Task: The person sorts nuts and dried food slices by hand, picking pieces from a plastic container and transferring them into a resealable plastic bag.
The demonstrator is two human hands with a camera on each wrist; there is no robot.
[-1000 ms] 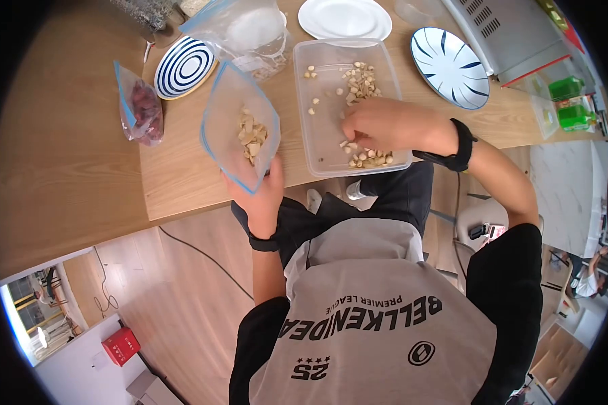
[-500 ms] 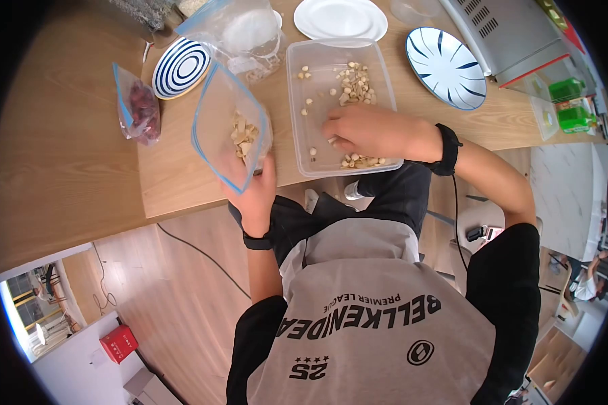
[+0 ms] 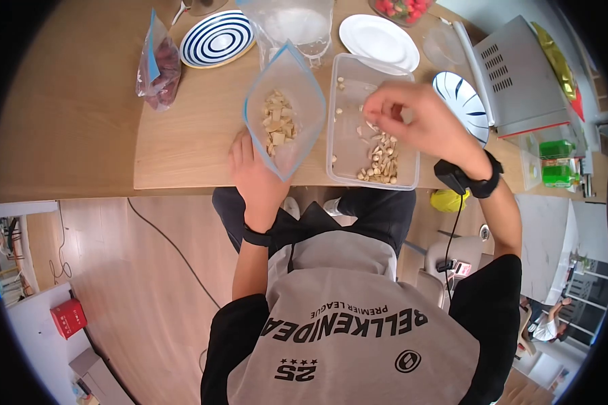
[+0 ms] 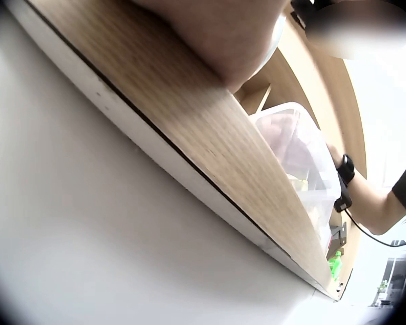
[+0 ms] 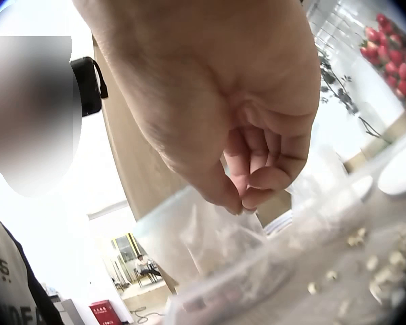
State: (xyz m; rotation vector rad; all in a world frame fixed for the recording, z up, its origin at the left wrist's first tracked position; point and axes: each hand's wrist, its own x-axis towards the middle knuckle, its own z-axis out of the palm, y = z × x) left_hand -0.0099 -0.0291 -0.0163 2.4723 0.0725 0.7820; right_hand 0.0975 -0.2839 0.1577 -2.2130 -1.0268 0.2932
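In the head view my left hand (image 3: 255,177) is at the near side of a clear zip bag (image 3: 304,131), holding it low down. The bag's blue-edged mouth gapes upward, and pale flat slices (image 3: 278,125) lie inside. The bag hides the left thumb. My right hand (image 3: 415,116) hovers over a clear plastic tub (image 3: 333,138), its thumb and fingertips curled together. In the right wrist view no piece shows between those fingertips (image 5: 247,203). Round cream-coloured pieces and pale slices (image 3: 383,162) lie in the tub, mostly toward its near right.
Dark red contents fill another zip bag (image 3: 161,71) at the left. Behind are a blue-ringed plate (image 3: 217,39), a larger clear bag (image 3: 294,23), a white plate (image 3: 378,40) and strawberries (image 3: 405,8). A blue-striped plate (image 3: 463,101) stands right, near a grey appliance (image 3: 513,64).
My right hand has lifted from low among the pieces to above the tub's far right part. The head view has shifted, showing strawberries at the back. My left hand stays by the bag.
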